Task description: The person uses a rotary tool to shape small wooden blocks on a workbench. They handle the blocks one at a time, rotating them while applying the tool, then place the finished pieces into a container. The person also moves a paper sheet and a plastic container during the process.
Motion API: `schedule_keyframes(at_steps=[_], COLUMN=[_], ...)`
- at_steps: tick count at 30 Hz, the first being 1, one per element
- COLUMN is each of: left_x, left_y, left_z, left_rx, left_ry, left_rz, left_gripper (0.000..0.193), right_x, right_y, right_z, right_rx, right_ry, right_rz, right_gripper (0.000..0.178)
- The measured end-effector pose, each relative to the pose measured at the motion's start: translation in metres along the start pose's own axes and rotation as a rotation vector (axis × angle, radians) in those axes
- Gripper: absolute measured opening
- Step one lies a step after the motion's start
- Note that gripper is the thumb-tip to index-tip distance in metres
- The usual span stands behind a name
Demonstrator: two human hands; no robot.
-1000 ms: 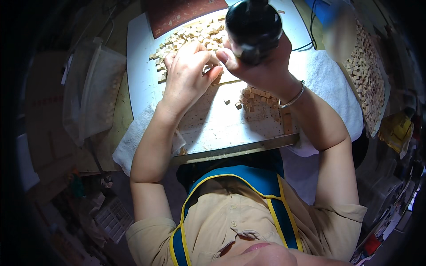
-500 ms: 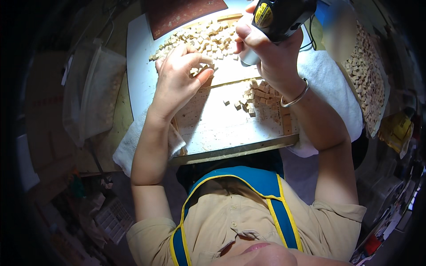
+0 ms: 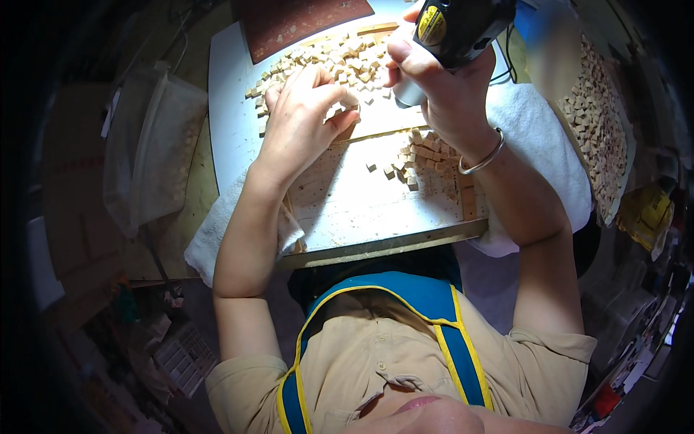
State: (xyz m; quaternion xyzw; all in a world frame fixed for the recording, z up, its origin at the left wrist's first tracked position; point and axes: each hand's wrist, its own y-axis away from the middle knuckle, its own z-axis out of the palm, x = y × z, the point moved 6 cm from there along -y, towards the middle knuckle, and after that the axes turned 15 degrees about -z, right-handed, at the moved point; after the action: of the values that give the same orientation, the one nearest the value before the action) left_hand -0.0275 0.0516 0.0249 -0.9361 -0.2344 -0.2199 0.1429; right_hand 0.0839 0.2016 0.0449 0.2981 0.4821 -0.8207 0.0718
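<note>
My left hand (image 3: 307, 119) hovers at the near edge of a pile of small wooden cubes (image 3: 350, 61). Its thumb and forefinger are pinched together, with what looks like one pale cube between their tips. My right hand (image 3: 448, 90) is wrapped around a bulky black handheld device (image 3: 463, 29) with a round yellow label and a pale lower end; its exact kind cannot be told. Below that hand, a smaller group of wooden cubes (image 3: 426, 152) lies on the white board (image 3: 354, 210), beyond a thin wooden strip.
White towels (image 3: 538, 145) pad both sides of the board. A translucent plastic bin (image 3: 163, 145) stands at left. Many more cubes fill a tray (image 3: 596, 123) at right, near a yellow bag (image 3: 647, 217). A reddish-brown sheet (image 3: 303, 25) lies at the back.
My left hand has shifted slightly right, and its thumb and forefinger have come closer together. The right hand with the black device stays nearly in place.
</note>
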Motion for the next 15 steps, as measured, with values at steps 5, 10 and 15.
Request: schedule_keyframes(at_steps=[5,10,15], left_x=[0.013,0.024,0.023], left_y=[0.006,0.011,0.014], left_z=[-0.001,0.025,0.024], left_rx=[-0.079,-0.078,0.002], left_ry=[0.389,0.476,0.260], left_rz=[-0.066,0.007,0.054], left_gripper=[0.017,0.017,0.019], right_x=[-0.004,-0.004,-0.006], right_y=[-0.005,-0.003,-0.001], right_z=[0.005,0.001,0.002], right_rx=[0.031,0.043,0.035], right_ry=[-0.064,0.025,0.075], right_rz=[-0.032,0.054,0.118], right_gripper=[0.026,0.022,0.021])
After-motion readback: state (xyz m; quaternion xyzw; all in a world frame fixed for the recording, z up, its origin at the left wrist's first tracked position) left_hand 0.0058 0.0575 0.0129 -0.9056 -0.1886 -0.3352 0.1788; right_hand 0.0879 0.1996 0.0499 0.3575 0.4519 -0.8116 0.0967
